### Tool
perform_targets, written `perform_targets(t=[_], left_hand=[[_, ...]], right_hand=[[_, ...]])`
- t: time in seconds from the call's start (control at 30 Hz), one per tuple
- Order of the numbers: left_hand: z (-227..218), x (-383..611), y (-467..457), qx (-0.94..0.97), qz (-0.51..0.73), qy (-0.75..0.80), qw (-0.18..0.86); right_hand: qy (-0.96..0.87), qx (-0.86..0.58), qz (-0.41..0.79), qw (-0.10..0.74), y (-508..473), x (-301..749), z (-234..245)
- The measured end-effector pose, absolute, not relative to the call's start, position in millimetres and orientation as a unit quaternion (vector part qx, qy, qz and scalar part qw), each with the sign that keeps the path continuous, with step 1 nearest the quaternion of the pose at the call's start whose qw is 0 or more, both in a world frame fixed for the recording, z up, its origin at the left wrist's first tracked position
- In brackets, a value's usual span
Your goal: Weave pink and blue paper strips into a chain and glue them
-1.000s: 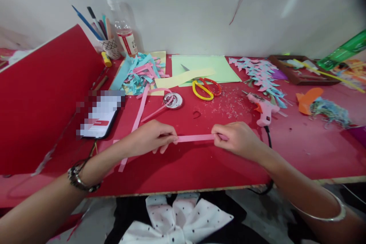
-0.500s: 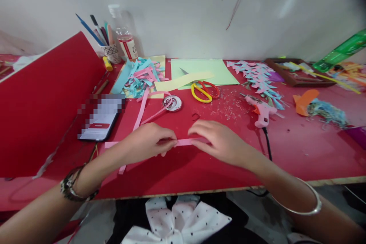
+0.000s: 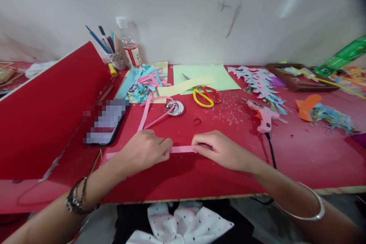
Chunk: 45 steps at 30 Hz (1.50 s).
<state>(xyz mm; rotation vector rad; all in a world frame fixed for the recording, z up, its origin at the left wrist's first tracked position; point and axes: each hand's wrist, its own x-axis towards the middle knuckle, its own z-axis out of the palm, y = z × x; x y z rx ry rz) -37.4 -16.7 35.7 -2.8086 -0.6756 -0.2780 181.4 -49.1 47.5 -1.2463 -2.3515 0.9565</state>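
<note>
A narrow pink paper strip (image 3: 182, 149) is stretched between my two hands above the red tabletop. My left hand (image 3: 147, 148) is closed round it, and part of the strip sticks out past the wrist on the left. At its right end, my right hand (image 3: 219, 148) pinches it between thumb and fingers. Beyond my left hand, another pink strip (image 3: 145, 111) stands slanted, and a looped piece reaches a small round lid (image 3: 175, 108). Scissors (image 3: 203, 97) with one yellow and one red handle lie farther back.
A pink glue gun (image 3: 264, 116) lies right of my hands, its black cord running to the front edge. A phone (image 3: 107, 122) and a raised red board (image 3: 54, 110) are at left. Cut strips (image 3: 145, 80) pile at the back, near green paper (image 3: 223, 76) and a wooden tray (image 3: 303, 84).
My left hand has turned and drawn back slightly left, baring more strip between the hands. My right hand's fingers have closed onto the strip. The whole view has shifted slightly.
</note>
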Motion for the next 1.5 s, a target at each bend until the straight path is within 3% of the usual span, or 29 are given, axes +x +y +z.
perform_targets(t=[0.5, 0.63, 0.77, 0.93, 1.1, 1.2, 1.5], left_hand=[[48.8, -114.5, 6.0, -0.89, -0.037, -0.379, 0.252], [57.0, -81.2, -5.4, -0.907, -0.157, -0.384, 0.074], [59.2, -29.2, -21.7, -0.945, -0.126, -0.297, -0.046], [53.2, -4.5, -25.7, -0.933, -0.053, -0.342, -0.104], [47.8, -1.2, -17.7, -0.899, -0.075, -0.35, -0.253], [47.7, -3.1, -15.4, -0.875, -0.098, -0.339, -0.331], [50.5, -44.3, -9.3, -0.852, -0.066, -0.357, -0.376]], right_hand=[[-0.788, -0.521, 0.299, 0.136, -55.7, 235.7, 52.4], [-0.817, -0.488, 0.272, 0.139, -55.5, 220.4, 51.1], [-0.873, -0.424, 0.178, 0.163, -52.5, 198.2, 48.7], [-0.883, -0.42, 0.095, 0.189, -42.4, 197.7, 47.7], [-0.908, -0.39, 0.019, 0.152, -35.8, 184.2, 47.4], [-0.911, -0.39, 0.031, 0.131, -33.5, 177.5, 46.6], [-0.883, -0.443, 0.039, 0.151, -32.3, 216.5, 23.9]])
